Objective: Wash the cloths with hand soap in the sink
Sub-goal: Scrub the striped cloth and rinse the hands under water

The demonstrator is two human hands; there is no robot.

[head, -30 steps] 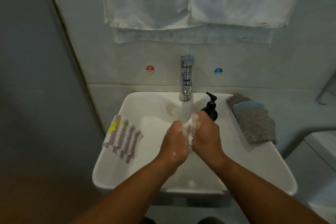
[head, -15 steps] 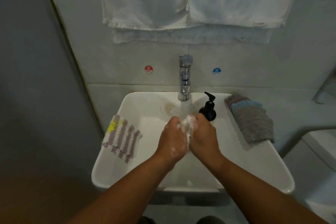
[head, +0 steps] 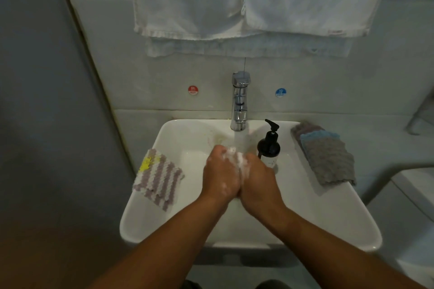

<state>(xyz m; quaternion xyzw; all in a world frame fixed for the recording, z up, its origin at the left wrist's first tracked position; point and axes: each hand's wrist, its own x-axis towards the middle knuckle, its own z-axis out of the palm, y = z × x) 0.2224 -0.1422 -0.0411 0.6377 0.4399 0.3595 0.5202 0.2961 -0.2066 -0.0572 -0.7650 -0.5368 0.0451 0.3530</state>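
Note:
Over the white sink (head: 328, 225), my left hand (head: 220, 176) and my right hand (head: 258, 179) are pressed together, both gripping a soapy white cloth (head: 237, 158) that bulges out between them. Most of the cloth is hidden inside my hands. Water runs from the chrome tap (head: 240, 101) just behind the cloth. A black hand soap pump bottle (head: 269, 145) stands on the sink right behind my right hand. A purple-and-white striped cloth (head: 158, 178) lies on the sink's left rim. A stack of grey and blue cloths (head: 326, 155) lies on the right rim.
White towels (head: 246, 0) hang on the wall above the tap. Red hot (head: 193, 90) and blue cold (head: 280, 92) stickers flank the tap. A grey wall stands close on the left, and a white fixture (head: 415, 190) sits at the right edge.
My hands have shifted slightly left and closed tighter together around the cloth, so less of it shows; the soap bottle is more exposed.

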